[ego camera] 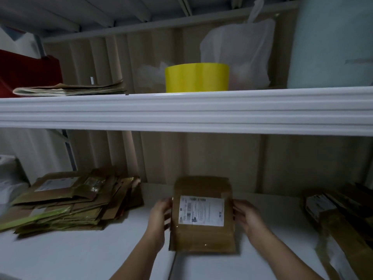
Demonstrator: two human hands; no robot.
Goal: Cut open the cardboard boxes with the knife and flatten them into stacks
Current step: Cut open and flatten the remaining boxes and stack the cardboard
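One box (201, 215) sits on the white shelf (80, 255), left hand (159, 217) and right hand (247, 217) clamped on its two sides (label up). One stack of flattened cardboard (72, 201) lies left.

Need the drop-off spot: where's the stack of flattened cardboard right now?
In the head view, the stack of flattened cardboard lies on the lower shelf at far left, left of the left hand holding the labelled box.
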